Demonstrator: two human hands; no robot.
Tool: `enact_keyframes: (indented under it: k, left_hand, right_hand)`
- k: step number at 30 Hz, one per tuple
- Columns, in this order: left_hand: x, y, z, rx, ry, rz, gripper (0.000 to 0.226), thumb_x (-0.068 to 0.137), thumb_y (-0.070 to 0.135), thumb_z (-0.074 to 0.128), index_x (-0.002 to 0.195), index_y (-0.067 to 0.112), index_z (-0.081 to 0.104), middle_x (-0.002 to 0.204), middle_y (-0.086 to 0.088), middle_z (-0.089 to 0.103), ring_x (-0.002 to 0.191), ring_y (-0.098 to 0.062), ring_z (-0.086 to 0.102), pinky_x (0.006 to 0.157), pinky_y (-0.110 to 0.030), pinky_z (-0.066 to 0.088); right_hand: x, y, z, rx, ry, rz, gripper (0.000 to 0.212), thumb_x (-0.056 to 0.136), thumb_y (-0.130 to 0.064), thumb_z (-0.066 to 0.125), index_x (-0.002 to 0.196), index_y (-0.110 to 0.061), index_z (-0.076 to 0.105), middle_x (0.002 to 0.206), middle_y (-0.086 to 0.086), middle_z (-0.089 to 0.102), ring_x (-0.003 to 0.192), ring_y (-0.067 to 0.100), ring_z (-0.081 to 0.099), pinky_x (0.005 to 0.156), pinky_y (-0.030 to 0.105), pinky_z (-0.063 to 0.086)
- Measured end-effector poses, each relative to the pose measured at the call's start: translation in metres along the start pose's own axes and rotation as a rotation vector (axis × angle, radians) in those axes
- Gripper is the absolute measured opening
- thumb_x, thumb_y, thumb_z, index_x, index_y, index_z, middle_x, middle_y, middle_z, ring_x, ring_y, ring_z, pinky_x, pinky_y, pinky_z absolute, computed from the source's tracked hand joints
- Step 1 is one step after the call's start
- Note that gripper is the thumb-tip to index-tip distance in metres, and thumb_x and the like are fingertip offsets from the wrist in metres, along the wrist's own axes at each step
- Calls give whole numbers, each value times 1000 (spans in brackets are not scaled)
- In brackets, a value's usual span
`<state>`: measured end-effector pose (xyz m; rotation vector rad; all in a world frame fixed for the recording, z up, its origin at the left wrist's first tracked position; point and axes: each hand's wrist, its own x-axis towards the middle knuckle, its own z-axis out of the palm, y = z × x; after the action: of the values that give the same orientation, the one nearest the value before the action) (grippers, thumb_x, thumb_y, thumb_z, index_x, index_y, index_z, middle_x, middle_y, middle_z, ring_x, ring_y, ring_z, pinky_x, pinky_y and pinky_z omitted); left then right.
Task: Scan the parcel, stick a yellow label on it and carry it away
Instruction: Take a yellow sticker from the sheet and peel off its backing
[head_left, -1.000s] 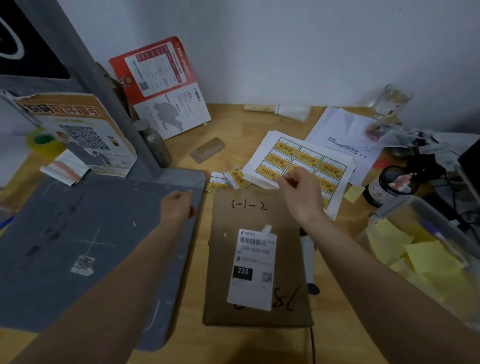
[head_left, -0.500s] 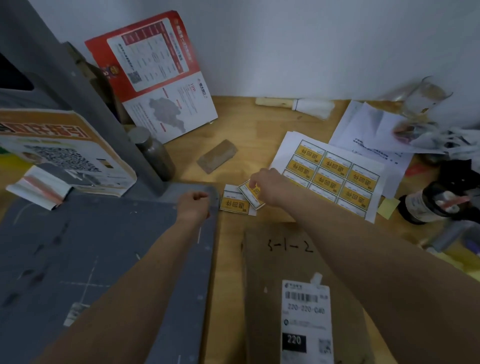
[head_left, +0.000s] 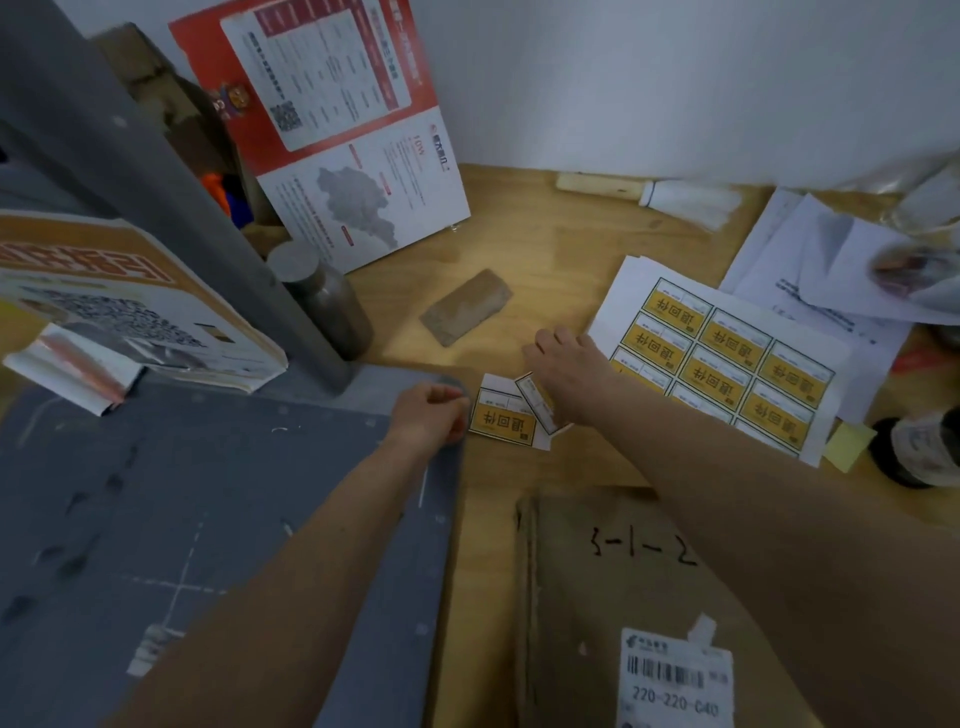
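Note:
The brown cardboard parcel (head_left: 587, 597) lies flat at the bottom right, marked "3-1-2", with a white shipping label (head_left: 675, 680) on top. Two loose cut yellow labels lie on the wood beyond it: one flat (head_left: 501, 423), one tilted (head_left: 535, 402). My right hand (head_left: 571, 374) is over the tilted label and grips it; the thumb is hidden. My left hand (head_left: 431, 415) is curled in a fist on the corner of the grey mat (head_left: 208, 519), just left of the flat label. A full sheet of yellow labels (head_left: 727, 364) lies to the right.
A grey post (head_left: 130, 182) and a metal cylinder (head_left: 322, 301) stand behind the mat. A brown block (head_left: 465, 306), a red brochure (head_left: 353, 130), a brush (head_left: 649, 192), loose papers (head_left: 831, 260), a sticky note (head_left: 847, 444) and a dark jar (head_left: 914, 452) crowd the desk.
My right hand left the label sheet, moved left to the loose cut labels and took the tilted one. My view leaned forward over the desk. The left hand stayed at the mat corner.

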<state>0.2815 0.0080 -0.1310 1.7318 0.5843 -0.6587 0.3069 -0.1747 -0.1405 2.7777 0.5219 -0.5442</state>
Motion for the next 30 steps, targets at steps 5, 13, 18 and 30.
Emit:
enact_keyframes:
  k: [5,13,18,30]
  left_hand:
    - [-5,-3,-4,-29,-11,-6,10,91,7,59,101,7,59,77,-6,60,69,-15,57,69,-27,53]
    - [-22,2,-13,-95,11,22,7,90,5,59,97,5,61,77,-8,60,66,-14,56,62,-25,53]
    - [-42,14,-9,-155,10,73,21,90,14,62,108,3,64,87,-8,66,74,-15,61,67,-24,53]
    - [-177,17,39,-365,-207,264,25,79,1,71,104,-1,69,106,-18,72,89,-24,71,70,-26,61]
  right_hand:
    - [-4,2,-1,108,43,56,44,84,-11,63,125,-7,50,131,14,43,122,31,38,94,36,39]
    - [-33,23,-31,923,340,367,6,85,-5,64,89,-5,68,96,14,70,91,30,64,77,37,51]
    - [-71,24,-62,1342,446,519,15,89,-7,63,102,-1,68,93,14,67,52,21,58,51,30,48]
    - [-207,-10,-70,1543,628,478,21,88,-17,66,83,1,75,46,-7,51,34,2,40,42,11,30]
